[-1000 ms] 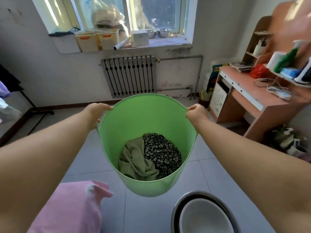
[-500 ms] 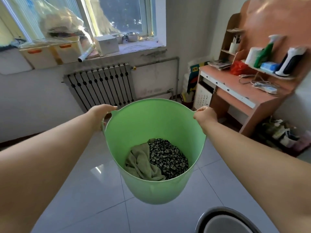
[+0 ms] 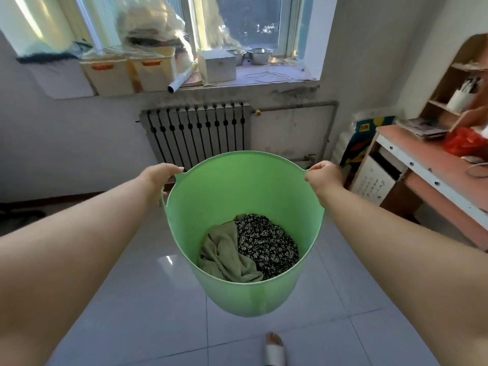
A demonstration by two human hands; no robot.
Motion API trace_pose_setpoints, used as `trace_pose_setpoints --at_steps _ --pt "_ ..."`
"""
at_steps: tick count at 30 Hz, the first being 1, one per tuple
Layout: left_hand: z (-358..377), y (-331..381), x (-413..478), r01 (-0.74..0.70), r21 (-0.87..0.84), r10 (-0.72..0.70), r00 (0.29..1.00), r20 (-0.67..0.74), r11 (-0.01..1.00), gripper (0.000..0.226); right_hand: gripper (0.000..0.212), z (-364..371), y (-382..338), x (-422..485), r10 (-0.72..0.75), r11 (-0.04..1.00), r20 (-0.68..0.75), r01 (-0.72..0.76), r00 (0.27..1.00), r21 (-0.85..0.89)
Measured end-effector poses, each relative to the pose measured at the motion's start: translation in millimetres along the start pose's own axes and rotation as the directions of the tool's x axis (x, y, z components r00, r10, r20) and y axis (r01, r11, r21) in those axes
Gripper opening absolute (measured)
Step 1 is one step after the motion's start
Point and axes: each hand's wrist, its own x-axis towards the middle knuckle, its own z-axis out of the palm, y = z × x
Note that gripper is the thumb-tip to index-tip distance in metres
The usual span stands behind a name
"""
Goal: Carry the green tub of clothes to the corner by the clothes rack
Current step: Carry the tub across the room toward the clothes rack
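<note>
The green tub (image 3: 237, 186) hangs in the air in front of me, above the tiled floor. My left hand (image 3: 161, 174) grips its left handle and my right hand (image 3: 323, 177) grips its right handle. At the bottom of the tub lie a pale olive cloth (image 3: 224, 254) and a black floral garment (image 3: 266, 244). The clothes rack is out of view.
A dark radiator (image 3: 195, 130) stands under the window sill straight ahead. A wooden desk (image 3: 427, 178) with shelves fills the right side. My sandalled foot (image 3: 274, 347) shows on the pale floor tiles (image 3: 148, 299) below the tub. A dark patch lies low at the far left wall.
The view has swung back left and moved closer to the radiator. The metal basin at the bottom edge has dropped out of view and my foot has appeared. Both hands keep their grip.
</note>
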Motion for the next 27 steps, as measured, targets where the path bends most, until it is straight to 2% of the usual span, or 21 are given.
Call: trace_pose_setpoints --at_steps 2,6,11,14,17,22,27 --pt "-17 10 37 0.029 -0.012 -0.03 0.999 -0.044 0.999 0.048 0.01 37 -29 34 -0.035 0.999 0.062 0.035 0.997 0.001" --pt "-45 26 89 0.057 -0.073 -0.07 0.978 -0.195 0.996 0.047 0.012 104 -85 87 -0.101 0.994 0.219 0.107 0.971 -0.018" --pt "-90 35 136 0.072 -0.215 -0.147 0.924 -0.354 0.974 0.013 0.016 196 -159 134 -0.203 0.972 0.392 0.234 0.897 -0.034" --pt "-121 36 158 0.075 -0.292 -0.202 0.877 -0.435 0.954 0.012 0.019 258 -202 145 -0.252 0.955 0.471 0.295 0.845 -0.018" --pt "-154 30 183 0.097 -0.325 -0.25 0.845 -0.472 0.941 0.022 0.024 314 -236 150 -0.289 0.94 0.529 0.342 0.798 -0.004" --pt "-230 23 236 0.146 -0.407 -0.358 0.778 -0.516 0.902 0.032 0.013 423 -291 144 -0.331 0.913 0.627 0.408 0.705 0.023" --pt "-321 29 284 0.237 -0.467 -0.469 0.743 -0.478 0.852 0.033 0.02 539 -349 134 -0.295 0.896 0.684 0.441 0.668 -0.045"
